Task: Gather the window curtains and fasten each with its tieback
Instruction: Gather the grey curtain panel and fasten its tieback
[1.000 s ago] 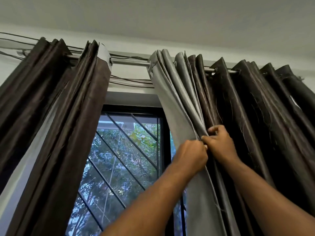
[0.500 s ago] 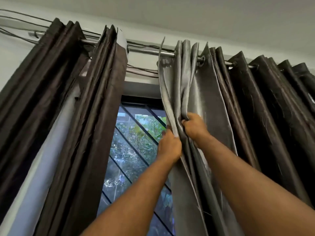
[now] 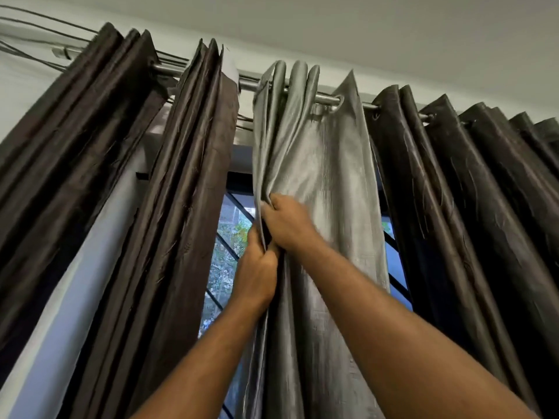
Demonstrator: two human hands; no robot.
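The right curtain [image 3: 326, 164] hangs from a metal rod [image 3: 328, 99]; its grey lining faces me near the window gap, and its dark brown pleats [image 3: 453, 192] run off to the right. My left hand [image 3: 257, 267] grips the curtain's leading edge from below. My right hand [image 3: 287, 222] sits just above it, pinching the grey folds together. The left curtain [image 3: 169, 192], dark brown, hangs bunched on the left. No tieback is in view.
Between the curtains shows a window [image 3: 227, 237] with a dark diagonal grille and trees outside. Cables [image 3: 45, 22] run along the wall above the rod on the left. The white ceiling [image 3: 363, 25] is close overhead.
Both hands have carried the grey curtain edge leftward, narrowing the window gap. The grey panel has spread flatter, and a strip of window shows to its right.
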